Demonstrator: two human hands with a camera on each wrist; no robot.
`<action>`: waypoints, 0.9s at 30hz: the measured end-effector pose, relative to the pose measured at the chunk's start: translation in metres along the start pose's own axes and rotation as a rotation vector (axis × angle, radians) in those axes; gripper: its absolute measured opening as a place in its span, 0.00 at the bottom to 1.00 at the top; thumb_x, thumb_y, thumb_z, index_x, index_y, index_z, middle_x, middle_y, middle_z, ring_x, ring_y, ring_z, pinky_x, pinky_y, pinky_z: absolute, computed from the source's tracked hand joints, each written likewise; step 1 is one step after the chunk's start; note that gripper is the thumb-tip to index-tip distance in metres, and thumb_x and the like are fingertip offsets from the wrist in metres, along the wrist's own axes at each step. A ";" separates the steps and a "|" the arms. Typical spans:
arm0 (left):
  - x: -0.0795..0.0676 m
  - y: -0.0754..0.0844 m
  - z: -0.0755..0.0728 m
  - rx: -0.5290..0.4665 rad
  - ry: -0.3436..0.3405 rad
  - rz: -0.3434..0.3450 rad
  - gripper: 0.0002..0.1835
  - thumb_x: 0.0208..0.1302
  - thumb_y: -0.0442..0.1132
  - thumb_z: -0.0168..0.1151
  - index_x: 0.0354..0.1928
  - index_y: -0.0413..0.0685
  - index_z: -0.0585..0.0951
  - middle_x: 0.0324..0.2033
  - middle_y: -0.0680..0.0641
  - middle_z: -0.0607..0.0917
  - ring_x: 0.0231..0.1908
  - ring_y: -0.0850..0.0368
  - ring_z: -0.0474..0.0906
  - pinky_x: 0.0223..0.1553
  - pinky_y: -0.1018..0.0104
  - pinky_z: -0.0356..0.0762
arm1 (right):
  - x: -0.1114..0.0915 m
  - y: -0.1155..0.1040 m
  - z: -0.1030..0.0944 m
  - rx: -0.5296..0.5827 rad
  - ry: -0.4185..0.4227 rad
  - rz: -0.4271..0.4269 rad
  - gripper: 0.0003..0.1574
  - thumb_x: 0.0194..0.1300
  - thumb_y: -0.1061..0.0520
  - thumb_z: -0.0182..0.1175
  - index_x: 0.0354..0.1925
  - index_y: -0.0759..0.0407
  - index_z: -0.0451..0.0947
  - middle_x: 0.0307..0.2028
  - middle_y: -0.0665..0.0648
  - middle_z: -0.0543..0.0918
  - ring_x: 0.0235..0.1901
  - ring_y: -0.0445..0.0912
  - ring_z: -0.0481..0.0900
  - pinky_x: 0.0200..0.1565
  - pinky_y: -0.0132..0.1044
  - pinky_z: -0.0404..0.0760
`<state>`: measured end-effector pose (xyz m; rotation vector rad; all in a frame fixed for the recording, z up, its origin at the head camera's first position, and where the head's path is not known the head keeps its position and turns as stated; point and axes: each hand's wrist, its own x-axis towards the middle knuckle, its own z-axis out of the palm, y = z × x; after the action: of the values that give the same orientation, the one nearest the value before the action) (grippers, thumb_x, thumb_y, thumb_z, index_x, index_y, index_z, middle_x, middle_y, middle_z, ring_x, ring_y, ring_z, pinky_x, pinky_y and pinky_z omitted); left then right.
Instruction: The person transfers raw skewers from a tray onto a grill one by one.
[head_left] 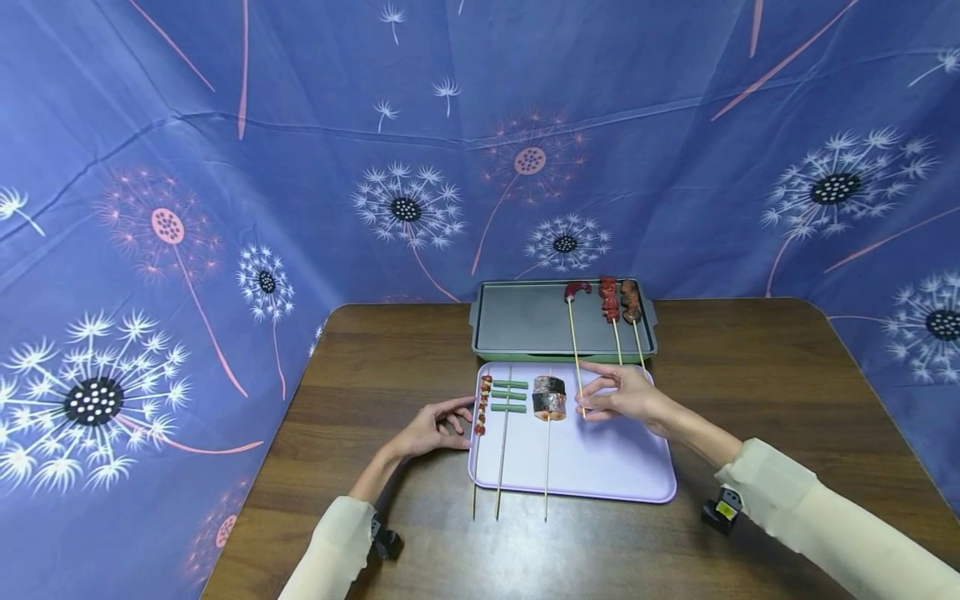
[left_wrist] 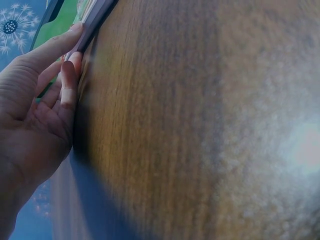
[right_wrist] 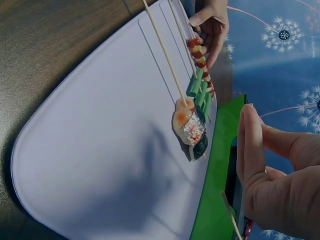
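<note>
My right hand (head_left: 622, 396) pinches the lower stick of a skewer (head_left: 573, 333) tipped with a dark red, curved piece. That tip overlaps the grey grill pan (head_left: 525, 321), while the stick's lower end is above the lilac tray (head_left: 600, 462). In the right wrist view the right hand (right_wrist: 280, 165) shows thumb and fingers brought together. My left hand (head_left: 435, 429) touches the tray's left edge, its fingers loosely bent; the left wrist view shows this hand (left_wrist: 40, 95) against the rim. Nearest it lies a thin skewer of small red and green pieces (head_left: 482, 408).
Also on the tray are a skewer of green sticks (head_left: 508, 396) and one with dark-wrapped, pale pieces (head_left: 549, 398); their sticks stick out past the front rim. A red meat skewer (head_left: 609, 300) and a brown one (head_left: 632, 302) rest at the pan's right. The wooden table (head_left: 360, 367) surrounds everything.
</note>
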<state>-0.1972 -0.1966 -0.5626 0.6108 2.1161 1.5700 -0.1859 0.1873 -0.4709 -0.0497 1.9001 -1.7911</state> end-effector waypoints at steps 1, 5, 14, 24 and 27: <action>0.000 0.001 0.000 -0.001 0.000 -0.001 0.42 0.53 0.24 0.75 0.71 0.32 0.69 0.52 0.26 0.80 0.39 0.58 0.78 0.34 0.78 0.75 | 0.000 0.000 0.000 -0.006 -0.002 -0.005 0.49 0.67 0.73 0.60 0.78 0.72 0.48 0.42 0.60 0.86 0.37 0.44 0.89 0.46 0.40 0.88; -0.001 0.002 0.000 0.007 -0.004 -0.009 0.42 0.54 0.25 0.75 0.72 0.33 0.69 0.53 0.26 0.80 0.40 0.59 0.78 0.34 0.78 0.75 | 0.000 0.001 0.002 -0.014 0.007 -0.007 0.48 0.68 0.74 0.59 0.78 0.73 0.48 0.43 0.62 0.86 0.37 0.45 0.90 0.45 0.40 0.88; -0.001 0.004 0.000 0.009 -0.008 -0.015 0.42 0.54 0.25 0.75 0.72 0.33 0.68 0.53 0.26 0.80 0.40 0.59 0.78 0.35 0.78 0.75 | -0.001 0.002 0.004 -0.090 0.025 -0.042 0.48 0.67 0.73 0.62 0.76 0.77 0.48 0.42 0.67 0.87 0.37 0.49 0.91 0.42 0.40 0.88; 0.000 -0.001 0.000 0.004 -0.012 -0.001 0.42 0.54 0.25 0.75 0.72 0.33 0.68 0.53 0.27 0.80 0.39 0.63 0.77 0.34 0.78 0.75 | -0.002 0.006 0.004 -0.110 0.018 -0.045 0.47 0.66 0.73 0.61 0.75 0.79 0.49 0.42 0.70 0.87 0.40 0.56 0.90 0.42 0.42 0.89; 0.001 0.000 0.000 -0.002 -0.012 -0.003 0.42 0.54 0.24 0.75 0.72 0.32 0.68 0.53 0.26 0.80 0.39 0.62 0.77 0.34 0.78 0.75 | -0.002 0.008 0.004 -0.112 0.011 -0.044 0.46 0.66 0.74 0.61 0.75 0.80 0.49 0.43 0.72 0.86 0.40 0.55 0.90 0.42 0.42 0.89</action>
<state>-0.1978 -0.1964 -0.5631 0.6151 2.1059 1.5628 -0.1801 0.1857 -0.4775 -0.1224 2.0200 -1.7150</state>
